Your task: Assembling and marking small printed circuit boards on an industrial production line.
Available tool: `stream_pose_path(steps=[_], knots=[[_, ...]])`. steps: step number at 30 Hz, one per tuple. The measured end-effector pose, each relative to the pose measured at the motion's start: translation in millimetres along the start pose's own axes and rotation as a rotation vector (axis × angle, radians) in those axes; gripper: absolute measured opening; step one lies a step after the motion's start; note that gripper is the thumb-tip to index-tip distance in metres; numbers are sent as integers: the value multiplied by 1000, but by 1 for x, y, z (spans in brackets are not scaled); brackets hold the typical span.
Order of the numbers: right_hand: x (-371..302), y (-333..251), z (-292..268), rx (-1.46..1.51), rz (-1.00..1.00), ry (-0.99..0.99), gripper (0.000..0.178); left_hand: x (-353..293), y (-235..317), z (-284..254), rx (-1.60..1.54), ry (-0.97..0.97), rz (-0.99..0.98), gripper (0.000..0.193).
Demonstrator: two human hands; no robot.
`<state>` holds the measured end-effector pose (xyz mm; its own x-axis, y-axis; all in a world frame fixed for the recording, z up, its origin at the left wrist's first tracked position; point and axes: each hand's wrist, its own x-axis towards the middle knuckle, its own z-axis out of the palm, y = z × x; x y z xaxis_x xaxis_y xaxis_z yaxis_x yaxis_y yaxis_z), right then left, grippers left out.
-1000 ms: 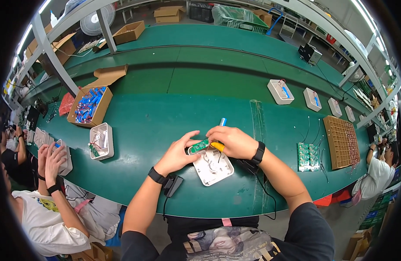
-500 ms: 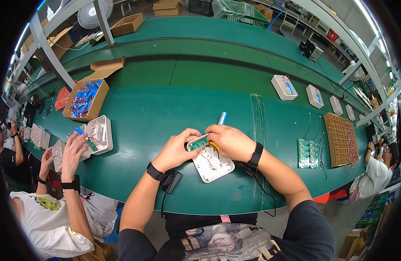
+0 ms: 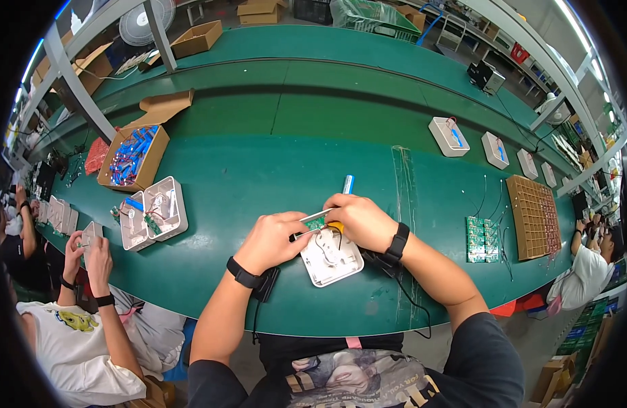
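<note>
Above an open white plastic housing (image 3: 332, 262), a green circuit board (image 3: 316, 223) with a pale edge strip is tilted between my hands. My left hand (image 3: 276, 236) closes on its near-left end, fingers bent over the edge. My right hand (image 3: 361, 223) pinches the far-right end. A small yellow part (image 3: 336, 226) and dark wires show below the right fingers; its kind is partly hidden. A blue cylindrical battery (image 3: 349, 184) lies just beyond the right hand. Inside the housing are a round white piece and wires.
Black adapter (image 3: 266, 284) sits by my left wrist. At left, a co-worker's hands (image 3: 89, 255) hold a white part near open housings (image 3: 165, 209) and a carton of blue batteries (image 3: 157, 155). At right are circuit boards (image 3: 482, 239), a cardboard divider tray (image 3: 527, 217) and white housings (image 3: 449, 137).
The circuit board has tipped to a more edge-on angle as my left hand rolled over it. The co-worker's hand left the open housings, which now stand slightly farther right, and moved to another white part.
</note>
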<state>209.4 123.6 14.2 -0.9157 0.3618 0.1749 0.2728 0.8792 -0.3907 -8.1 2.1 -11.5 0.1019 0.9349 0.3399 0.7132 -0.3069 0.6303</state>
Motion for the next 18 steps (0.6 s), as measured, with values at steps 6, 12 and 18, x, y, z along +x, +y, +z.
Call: stream_pose_path(steps=[6, 12, 18], knots=[[5, 9, -10, 170, -84, -87, 27, 0, -5, -2, -13, 5, 56, 15], [2, 38, -25, -87, -188, 114, 32, 1, -5, -6, 10, 2, 27, 16], [5, 40, -32, -194, 6, -185, 27, 2, -8, -12, 17, 17, -29, 17]])
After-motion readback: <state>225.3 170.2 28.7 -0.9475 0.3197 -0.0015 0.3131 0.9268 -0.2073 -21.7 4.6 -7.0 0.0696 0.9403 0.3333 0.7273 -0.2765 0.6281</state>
